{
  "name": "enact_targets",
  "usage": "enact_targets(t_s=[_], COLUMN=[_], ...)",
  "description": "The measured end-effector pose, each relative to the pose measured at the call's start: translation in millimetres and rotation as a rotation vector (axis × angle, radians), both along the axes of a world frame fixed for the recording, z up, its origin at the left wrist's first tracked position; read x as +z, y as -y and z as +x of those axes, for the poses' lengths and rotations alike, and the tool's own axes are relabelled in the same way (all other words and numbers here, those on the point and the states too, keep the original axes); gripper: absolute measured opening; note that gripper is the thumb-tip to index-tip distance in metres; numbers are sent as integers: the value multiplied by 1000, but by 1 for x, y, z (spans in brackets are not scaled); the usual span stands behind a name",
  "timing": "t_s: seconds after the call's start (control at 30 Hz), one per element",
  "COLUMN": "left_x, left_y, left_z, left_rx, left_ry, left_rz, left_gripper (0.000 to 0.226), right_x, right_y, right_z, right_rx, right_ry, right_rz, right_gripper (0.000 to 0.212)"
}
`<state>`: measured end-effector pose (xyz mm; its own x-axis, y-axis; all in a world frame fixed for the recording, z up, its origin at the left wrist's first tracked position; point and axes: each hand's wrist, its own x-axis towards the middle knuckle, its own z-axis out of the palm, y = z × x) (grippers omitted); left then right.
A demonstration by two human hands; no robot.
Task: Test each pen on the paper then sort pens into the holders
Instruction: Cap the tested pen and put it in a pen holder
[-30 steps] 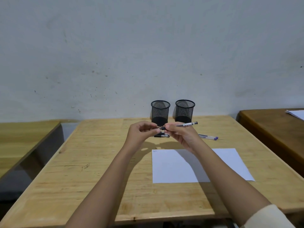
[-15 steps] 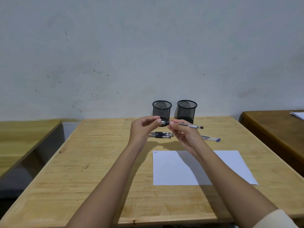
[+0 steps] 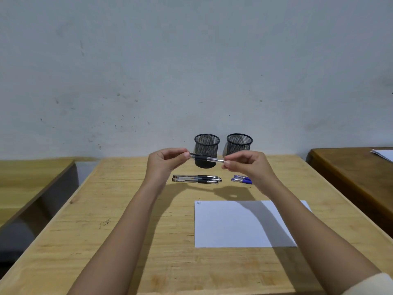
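Observation:
I hold a clear pen with a black grip level in the air in front of the holders. My left hand pinches its left end and my right hand pinches its right end. Two black mesh holders stand at the back of the desk, the left holder and the right holder. Black pens lie side by side on the desk below my hands. Blue-capped pens lie to their right. A white sheet of paper lies nearer to me, with a small scribble in its top left corner.
The wooden desk runs up to a grey wall. A second wooden desk stands at the left across a gap. A darker desk at the right carries a sheet of paper.
My hands have moved apart and the right hand has slid along to the pen's right end. The pen now hangs level between both hands, and the pens on the desk are uncovered.

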<state>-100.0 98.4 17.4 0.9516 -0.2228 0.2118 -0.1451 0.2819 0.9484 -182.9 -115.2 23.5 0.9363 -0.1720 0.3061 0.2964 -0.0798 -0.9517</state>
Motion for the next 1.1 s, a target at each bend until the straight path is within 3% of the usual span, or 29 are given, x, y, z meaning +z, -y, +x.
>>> enact_targets(t_s=[0.17, 0.27, 0.33, 0.5, 0.7, 0.83, 1.1], left_x=[26, 47, 59, 57, -7, -31, -48], left_y=[6, 23, 38, 63, 74, 83, 80], left_z=[17, 27, 35, 68, 113, 130, 135], left_rx=[93, 127, 125, 105, 57, -14, -179], left_ry=[165, 277, 339, 356, 263, 213, 167], left_rz=[164, 246, 277, 188, 572, 640, 516], left_gripper=[14, 14, 13, 13, 53, 66, 78], right_x=[2, 4, 4, 0, -5, -13, -16], right_y=[3, -1, -5, -2, 18, 20, 25], right_z=[15, 30, 43, 79, 126, 157, 173], right_rx=[-79, -84, -103, -254, -280, -279, -284], right_ry=[-37, -57, -97, -73, 63, 83, 38], right_rz=[-467, -639, -635, -291, -90, -131, -514], right_gripper=[15, 17, 16, 24, 28, 14, 9])
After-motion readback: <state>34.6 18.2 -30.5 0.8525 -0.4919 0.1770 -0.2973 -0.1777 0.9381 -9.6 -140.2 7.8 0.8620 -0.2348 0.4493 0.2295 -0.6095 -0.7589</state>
